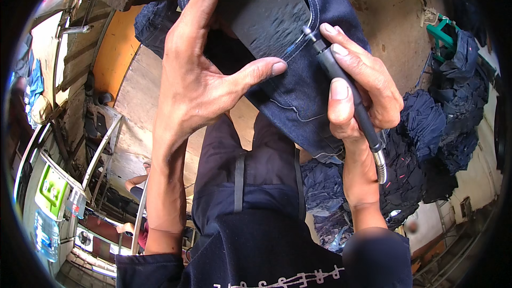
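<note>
Dark blue jeans (pixel 306 98) with pale stitching are pulled over a black, scuffed board (pixel 264 8) in front of me. My left hand (pixel 194 77) is spread wide, its thumb resting by the stitched denim edge and its index finger reaching up along the board; some of its fingers are hidden. In my right hand (pixel 370 82) is a black rotary tool handpiece (pixel 349 82), gripped like a pen, with a metal flexible shaft at its lower end. Its small round tip meets or nearly meets the stitched edge, just beyond my left thumb.
Piles of dark garments (pixel 426 122) lie at the right and beside my legs. A green stool (pixel 441 37) stands at the far right. To the left are a metal rail (pixel 101 146), a large clear water bottle (pixel 46 234) and part of another person's arm (pixel 134 182).
</note>
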